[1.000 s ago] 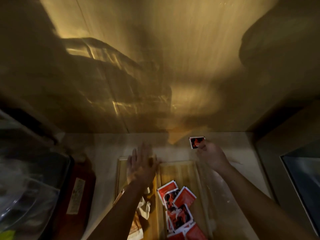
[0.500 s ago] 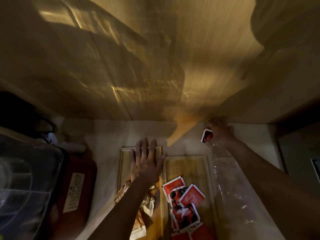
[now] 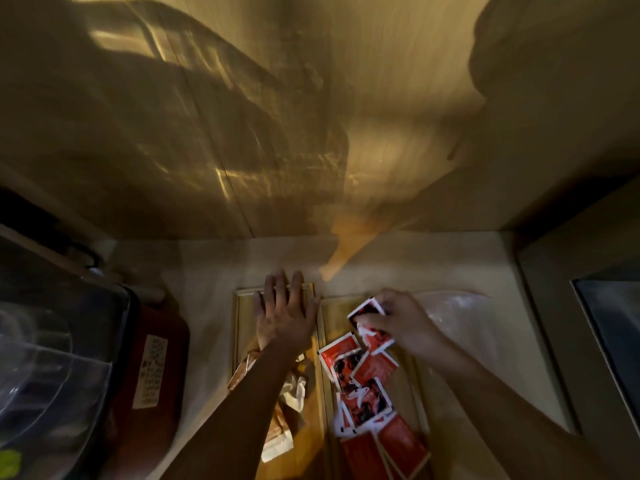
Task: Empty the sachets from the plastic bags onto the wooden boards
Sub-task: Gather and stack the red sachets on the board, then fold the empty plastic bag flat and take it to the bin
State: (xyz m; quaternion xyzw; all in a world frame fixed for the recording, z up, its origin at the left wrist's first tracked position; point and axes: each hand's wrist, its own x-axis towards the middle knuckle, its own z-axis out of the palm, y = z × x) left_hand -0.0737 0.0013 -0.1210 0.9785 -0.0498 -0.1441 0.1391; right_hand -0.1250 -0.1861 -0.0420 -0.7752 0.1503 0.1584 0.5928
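Note:
Two wooden boards lie side by side on the counter. My left hand point(image 3: 284, 311) rests flat, fingers spread, on the far end of the left board point(image 3: 242, 327), where several orange and white sachets point(image 3: 287, 396) lie under my forearm. My right hand point(image 3: 398, 318) pinches a red sachet point(image 3: 366, 310) just above the far end of the right board point(image 3: 334, 315). Several red and white sachets point(image 3: 363, 386) are piled on that board. A clear plastic bag point(image 3: 464, 327) lies flat on the counter to the right of my right hand.
A dark red appliance with a white label point(image 3: 152, 368) stands left of the boards, with clear plastic containers point(image 3: 52, 358) beyond it. A wood-panelled wall point(image 3: 277, 116) rises right behind the boards. A dark glass panel point(image 3: 613, 317) is at the far right.
My right hand has come back from near the wall with the red sachet and now holds it low over the right board. My left hand has stayed flat on the left board.

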